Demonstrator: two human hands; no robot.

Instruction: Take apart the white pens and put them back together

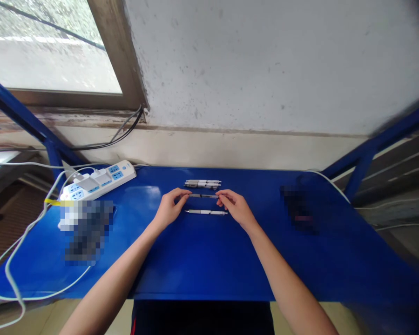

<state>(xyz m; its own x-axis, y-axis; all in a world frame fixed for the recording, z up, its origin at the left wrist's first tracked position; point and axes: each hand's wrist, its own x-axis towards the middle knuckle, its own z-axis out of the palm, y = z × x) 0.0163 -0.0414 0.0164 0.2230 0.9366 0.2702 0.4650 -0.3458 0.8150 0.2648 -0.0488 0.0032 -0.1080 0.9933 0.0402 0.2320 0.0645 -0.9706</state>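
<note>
A slim grey pen with dark markings (203, 196) spans the gap between the left hand (170, 207) and the right hand (238, 207), thumb and fingers pinching each end. Beyond it, slim white-and-grey pens (202, 183) cluster; nearer, a single white-barrelled pen (206, 212) lies on the glossy blue tabletop (202, 260).

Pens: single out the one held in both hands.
The middle pen, its ends pinched by the left hand and the right hand. The bunched pens lie beyond it and the lone white pen nearer; neither is gripped.
</note>
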